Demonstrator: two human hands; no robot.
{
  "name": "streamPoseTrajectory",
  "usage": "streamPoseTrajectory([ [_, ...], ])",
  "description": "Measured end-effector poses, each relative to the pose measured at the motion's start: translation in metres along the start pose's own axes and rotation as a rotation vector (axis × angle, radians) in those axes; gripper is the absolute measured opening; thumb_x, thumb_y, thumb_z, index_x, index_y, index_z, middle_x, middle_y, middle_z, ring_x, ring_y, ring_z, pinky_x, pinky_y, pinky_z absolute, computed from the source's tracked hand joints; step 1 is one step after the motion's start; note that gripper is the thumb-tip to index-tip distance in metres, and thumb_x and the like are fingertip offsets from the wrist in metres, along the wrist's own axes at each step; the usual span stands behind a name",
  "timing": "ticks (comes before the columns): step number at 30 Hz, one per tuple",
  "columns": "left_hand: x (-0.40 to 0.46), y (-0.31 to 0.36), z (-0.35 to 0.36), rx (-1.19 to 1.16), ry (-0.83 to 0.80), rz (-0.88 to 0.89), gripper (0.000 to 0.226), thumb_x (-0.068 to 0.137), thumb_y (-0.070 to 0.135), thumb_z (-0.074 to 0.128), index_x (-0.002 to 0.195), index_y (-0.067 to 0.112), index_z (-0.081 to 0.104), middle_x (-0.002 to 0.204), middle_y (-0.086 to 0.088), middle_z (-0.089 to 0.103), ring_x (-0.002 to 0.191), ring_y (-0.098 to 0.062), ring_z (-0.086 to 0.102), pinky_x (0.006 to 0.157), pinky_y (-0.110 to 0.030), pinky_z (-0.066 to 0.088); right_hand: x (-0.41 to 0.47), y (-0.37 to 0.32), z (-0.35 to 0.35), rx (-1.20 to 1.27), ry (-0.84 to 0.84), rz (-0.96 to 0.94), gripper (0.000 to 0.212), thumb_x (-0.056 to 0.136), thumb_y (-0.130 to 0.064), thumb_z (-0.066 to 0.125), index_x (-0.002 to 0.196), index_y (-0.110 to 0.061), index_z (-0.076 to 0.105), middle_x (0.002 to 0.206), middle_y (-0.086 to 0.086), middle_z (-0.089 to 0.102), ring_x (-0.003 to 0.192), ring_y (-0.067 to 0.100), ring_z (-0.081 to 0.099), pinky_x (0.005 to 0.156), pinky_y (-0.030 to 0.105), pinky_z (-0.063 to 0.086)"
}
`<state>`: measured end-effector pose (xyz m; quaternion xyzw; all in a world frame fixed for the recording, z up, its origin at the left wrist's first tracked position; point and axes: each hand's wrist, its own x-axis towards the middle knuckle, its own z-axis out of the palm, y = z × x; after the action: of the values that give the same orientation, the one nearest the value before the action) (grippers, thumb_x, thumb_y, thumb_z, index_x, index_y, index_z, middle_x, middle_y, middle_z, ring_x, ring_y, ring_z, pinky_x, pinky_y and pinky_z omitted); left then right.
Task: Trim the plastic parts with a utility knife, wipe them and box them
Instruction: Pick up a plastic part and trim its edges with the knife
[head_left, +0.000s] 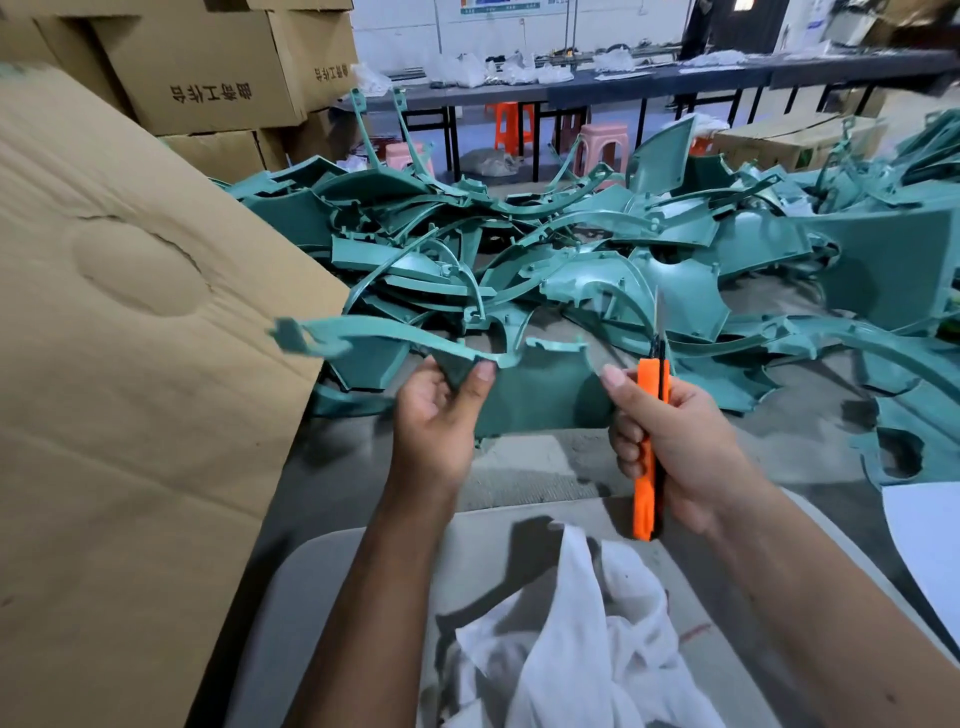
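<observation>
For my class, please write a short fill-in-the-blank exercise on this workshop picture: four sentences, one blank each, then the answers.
1. The right hand holds a utility knife whose handle is ____ in colour.
2. The left hand grips a ____ plastic part.
3. The knife's blade points ____.
4. On the person's lap lies a ____ cloth.

Answers: orange; green; up; white
</observation>
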<state>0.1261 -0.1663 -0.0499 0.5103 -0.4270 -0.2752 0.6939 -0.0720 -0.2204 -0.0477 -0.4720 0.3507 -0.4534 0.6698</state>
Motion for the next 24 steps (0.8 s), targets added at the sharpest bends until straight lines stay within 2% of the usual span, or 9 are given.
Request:
streamPoseTrajectory([
  [1, 0.000, 0.001, -0.001, 0.024, 0.028, -0.006, 0.024, 0.095, 0.021, 0.069, 0.076, 0.020, 0.054, 0.063, 0.020, 0.058, 0.059, 0.005, 0.052, 0.060, -0.014, 0.044, -0.002, -0.001, 0.000, -0.048, -0.021, -0.035, 0.026, 0.078, -0.040, 0.089, 0.073, -0.025, 0.068, 0.053, 0.001, 0.046, 0.043, 0.016, 0.042, 0.040, 0.024, 0.037],
  [2, 0.001, 0.003, -0.001, 0.006, 0.035, -0.009, 0.020, 0.093, 0.025, 0.068, 0.079, 0.018, 0.056, 0.068, 0.017, 0.061, 0.065, 0.000, 0.056, 0.064, -0.018, 0.048, -0.003, -0.002, 0.001, -0.095, -0.037, -0.067, 0.023, 0.078, -0.038, 0.088, 0.074, -0.024, 0.070, 0.052, 0.004, 0.047, 0.042, 0.017, 0.041, 0.040, 0.025, 0.037],
  [3, 0.000, 0.007, 0.000, -0.035, 0.031, -0.011, 0.011, 0.092, 0.026, 0.066, 0.089, 0.016, 0.062, 0.082, 0.010, 0.071, 0.080, -0.009, 0.066, 0.077, -0.027, 0.055, -0.005, -0.003, 0.002, -0.146, -0.048, -0.098, 0.023, 0.078, -0.036, 0.086, 0.073, -0.021, 0.069, 0.051, 0.007, 0.047, 0.041, 0.019, 0.041, 0.040, 0.025, 0.038],
  [5, -0.001, 0.009, 0.000, -0.100, 0.035, -0.030, 0.018, 0.093, 0.024, 0.063, 0.107, 0.013, 0.068, 0.109, -0.006, 0.076, 0.106, -0.025, 0.069, 0.098, -0.043, 0.055, -0.006, -0.005, 0.002, -0.266, -0.064, -0.167, 0.027, 0.079, -0.033, 0.086, 0.070, -0.015, 0.067, 0.050, 0.010, 0.049, 0.041, 0.021, 0.040, 0.041, 0.027, 0.039],
  [7, -0.001, 0.011, -0.001, -0.109, 0.039, -0.032, 0.019, 0.094, 0.021, 0.061, 0.109, 0.012, 0.068, 0.114, -0.012, 0.074, 0.110, -0.029, 0.067, 0.103, -0.050, 0.052, -0.009, -0.005, 0.003, -0.370, -0.090, -0.243, 0.028, 0.081, -0.030, 0.085, 0.073, -0.010, 0.067, 0.052, 0.011, 0.053, 0.045, 0.021, 0.044, 0.044, 0.028, 0.042],
  [10, -0.001, 0.007, -0.001, -0.072, 0.036, -0.044, 0.013, 0.099, 0.012, 0.058, 0.108, 0.007, 0.067, 0.114, -0.017, 0.073, 0.107, -0.029, 0.066, 0.104, -0.058, 0.048, -0.012, -0.006, 0.006, -0.421, -0.139, -0.292, 0.015, 0.086, -0.023, 0.084, 0.081, -0.014, 0.074, 0.059, 0.005, 0.062, 0.052, 0.017, 0.054, 0.047, 0.027, 0.046],
  [13, 0.000, 0.004, 0.000, -0.070, 0.068, -0.073, 0.013, 0.101, 0.007, 0.057, 0.108, 0.004, 0.067, 0.113, -0.023, 0.072, 0.104, -0.031, 0.066, 0.102, -0.059, 0.048, -0.012, -0.006, 0.005, -0.448, -0.137, -0.316, 0.017, 0.090, -0.018, 0.081, 0.076, -0.014, 0.073, 0.058, 0.003, 0.063, 0.051, 0.015, 0.056, 0.047, 0.025, 0.047],
  [21, -0.002, 0.008, 0.009, -0.143, 0.172, -0.165, 0.020, 0.103, 0.012, 0.056, 0.110, -0.005, 0.066, 0.112, -0.026, 0.071, 0.097, -0.027, 0.065, 0.095, -0.048, 0.053, -0.010, -0.004, 0.002, -0.442, -0.106, -0.358, 0.031, 0.092, -0.023, 0.079, 0.071, -0.006, 0.065, 0.055, 0.008, 0.059, 0.049, 0.019, 0.054, 0.048, 0.027, 0.046],
  [24, 0.003, 0.006, 0.000, -0.151, 0.234, -0.174, 0.016, 0.103, 0.013, 0.057, 0.105, 0.002, 0.069, 0.099, -0.016, 0.074, 0.086, -0.021, 0.066, 0.080, -0.034, 0.055, -0.011, -0.006, 0.001, -0.439, -0.126, -0.358, 0.032, 0.090, -0.029, 0.079, 0.071, -0.007, 0.065, 0.053, 0.010, 0.056, 0.047, 0.021, 0.051, 0.048, 0.029, 0.045],
])
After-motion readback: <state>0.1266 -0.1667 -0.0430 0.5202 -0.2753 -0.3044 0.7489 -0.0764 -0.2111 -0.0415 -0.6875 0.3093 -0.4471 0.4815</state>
